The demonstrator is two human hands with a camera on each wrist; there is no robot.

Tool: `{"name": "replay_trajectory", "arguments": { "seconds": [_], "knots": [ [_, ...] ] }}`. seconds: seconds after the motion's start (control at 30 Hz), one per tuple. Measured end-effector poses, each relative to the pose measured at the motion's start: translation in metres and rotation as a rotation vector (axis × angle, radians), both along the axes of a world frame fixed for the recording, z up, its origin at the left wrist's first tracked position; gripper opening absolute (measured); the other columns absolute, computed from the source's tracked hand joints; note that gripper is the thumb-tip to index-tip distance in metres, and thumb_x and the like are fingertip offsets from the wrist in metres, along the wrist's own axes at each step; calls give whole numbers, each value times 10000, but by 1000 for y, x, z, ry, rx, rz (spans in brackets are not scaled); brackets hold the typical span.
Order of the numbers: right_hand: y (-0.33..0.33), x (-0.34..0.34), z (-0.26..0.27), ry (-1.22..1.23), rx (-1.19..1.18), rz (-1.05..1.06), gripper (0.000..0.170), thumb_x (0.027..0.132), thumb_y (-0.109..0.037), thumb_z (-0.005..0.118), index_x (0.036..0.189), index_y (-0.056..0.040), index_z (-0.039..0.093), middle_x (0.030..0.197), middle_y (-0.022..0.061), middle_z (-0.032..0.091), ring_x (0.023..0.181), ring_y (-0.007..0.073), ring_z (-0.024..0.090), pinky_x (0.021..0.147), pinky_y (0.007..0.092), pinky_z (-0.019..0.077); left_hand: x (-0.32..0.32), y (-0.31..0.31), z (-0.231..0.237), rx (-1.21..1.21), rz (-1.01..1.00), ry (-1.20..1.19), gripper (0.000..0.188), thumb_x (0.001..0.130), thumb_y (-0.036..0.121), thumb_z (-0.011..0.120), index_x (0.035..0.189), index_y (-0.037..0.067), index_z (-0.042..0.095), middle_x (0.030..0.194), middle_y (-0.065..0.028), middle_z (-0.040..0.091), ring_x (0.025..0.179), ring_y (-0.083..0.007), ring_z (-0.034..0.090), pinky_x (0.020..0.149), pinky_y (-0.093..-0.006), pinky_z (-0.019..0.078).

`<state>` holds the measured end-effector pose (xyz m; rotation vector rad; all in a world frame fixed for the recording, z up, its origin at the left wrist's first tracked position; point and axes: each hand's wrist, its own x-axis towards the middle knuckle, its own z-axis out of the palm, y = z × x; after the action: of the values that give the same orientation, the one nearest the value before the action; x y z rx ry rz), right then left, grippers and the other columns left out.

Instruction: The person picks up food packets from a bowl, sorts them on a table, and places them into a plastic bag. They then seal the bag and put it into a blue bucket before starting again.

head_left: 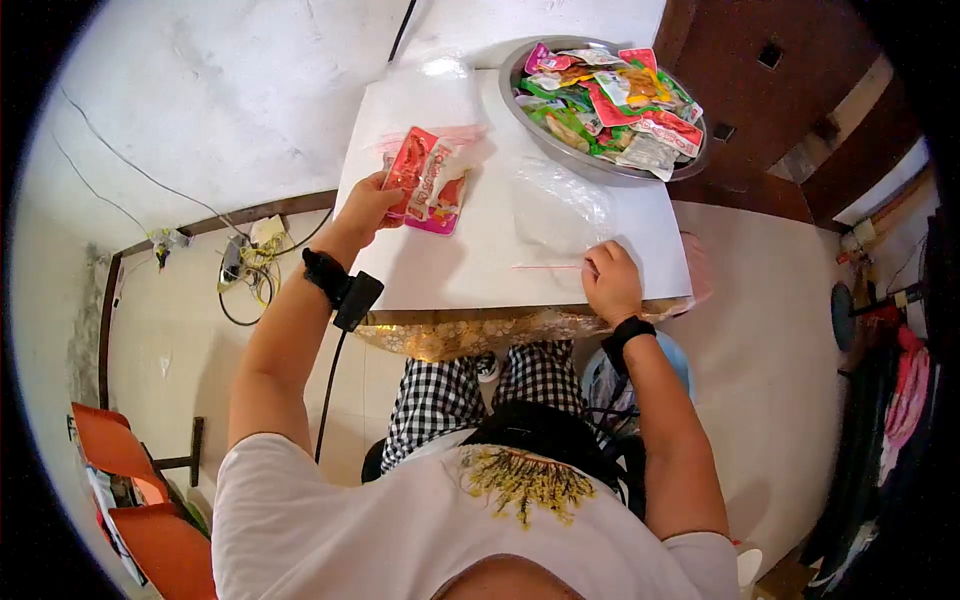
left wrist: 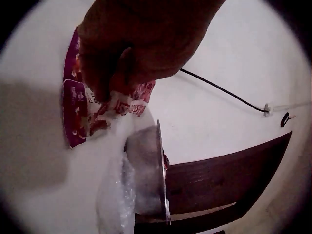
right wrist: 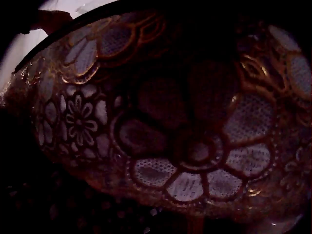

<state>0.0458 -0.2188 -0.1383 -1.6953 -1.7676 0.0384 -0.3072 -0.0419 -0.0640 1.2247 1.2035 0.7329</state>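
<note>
The left hand [head_left: 368,207] pinches red and pink snack packets [head_left: 432,185] over the white tabletop's left part; in the left wrist view the hand [left wrist: 136,44] covers part of the packets [left wrist: 75,114]. At the front right of the tabletop, the right hand [head_left: 612,283] has its fingers curled at the red-lined edge of a clear plastic bag [head_left: 562,208], which lies flat. Another clear bag [head_left: 430,100] lies behind the packets. The right wrist view shows mostly patterned cloth, with its hand out of clear sight.
A metal basin [head_left: 515,100] heaped with colourful packets stands at the back right of the table [head_left: 460,285]. Patterned cloth [head_left: 440,342] hangs at the front edge. A blue bucket [head_left: 675,362] is below at right; cables [head_left: 262,280] lie on the floor at left.
</note>
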Motion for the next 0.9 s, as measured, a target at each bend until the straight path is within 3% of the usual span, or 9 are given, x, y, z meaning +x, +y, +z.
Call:
{"name": "replay_trajectory", "arguments": {
  "seconds": [0.13, 0.23, 0.3, 0.33, 0.4, 0.5, 0.67, 0.8, 0.9],
  "knots": [
    [0, 1, 0, -29, 2, 10, 82, 790, -101, 601, 834, -33, 594, 880, 140, 574, 860, 340, 568, 759, 442, 483, -5, 0, -10, -28, 10, 18, 284, 853, 124, 586, 1133, 76, 608, 924, -59, 679, 760, -149, 645, 661, -321, 546],
    [-1, 2, -3, -32, -25, 7, 86, 798, -114, 590, 833, -35, 589, 881, 139, 571, 874, 340, 564, 771, 444, 477, 0, -7, 0, 131, 3, 448, 298, 835, 191, 621, 1094, 43, 629, 898, -94, 685, 780, -159, 657, 665, -321, 547],
    [-2, 3, 0, -3, -66, -5, 84, 801, -117, 582, 825, -36, 585, 880, 139, 568, 874, 339, 561, 776, 445, 474, -11, 9, -15, 552, -127, 850, 424, 744, 240, 692, 1089, 5, 620, 943, -216, 663, 878, -342, 652, 776, -405, 527],
    [-2, 2, 1, 17, -82, -6, 84, 803, -118, 578, 821, -37, 584, 880, 139, 567, 874, 338, 560, 778, 446, 473, 5, -10, 10, 699, -79, 993, 453, 734, 232, 708, 1119, 15, 608, 1027, -231, 620, 974, -389, 598, 853, -435, 494],
    [-3, 3, 2, 4, -28, 13, 83, 803, -116, 577, 822, -35, 581, 879, 140, 561, 874, 338, 558, 779, 445, 473, 16, 0, 20, 927, -106, 1016, 434, 764, 194, 703, 1147, 21, 593, 1074, -214, 587, 1020, -376, 568, 875, -422, 480],
    [-3, 4, 0, 14, 15, 44, 86, 800, -110, 579, 827, -29, 576, 878, 138, 554, 879, 337, 555, 779, 440, 476, 62, 17, 44, 1155, -228, 802, 369, 782, 128, 684, 1128, 26, 607, 1072, -198, 597, 1038, -379, 558, 878, -424, 477],
    [-7, 4, -1, 19, 22, 51, 73, 780, -89, 585, 827, -37, 565, 873, 125, 545, 887, 326, 555, 773, 438, 485, 189, 46, 72, 1281, -487, 575, 324, 809, 127, 675, 1119, 48, 628, 1057, -183, 603, 994, -372, 578, 866, -410, 477],
    [-7, 7, 0, 37, -3, 87, 137, 740, -90, 611, 851, -26, 563, 893, 132, 531, 881, 321, 548, 780, 439, 492, 290, 38, 85, 1248, -755, 612, 310, 843, 173, 635, 1139, 79, 636, 1118, -191, 609, 1085, -361, 561, 902, -409, 477],
    [-9, 9, 2, 50, -29, 110, 154, 753, -105, 610, 871, -14, 568, 913, 129, 528, 881, 319, 545, 790, 434, 493, 350, 44, 53, 1367, -827, 542, 340, 831, 247, 581, 1143, 131, 647, 1210, -190, 551, 1120, -373, 534, 882, -511, 462]
  ]
}}
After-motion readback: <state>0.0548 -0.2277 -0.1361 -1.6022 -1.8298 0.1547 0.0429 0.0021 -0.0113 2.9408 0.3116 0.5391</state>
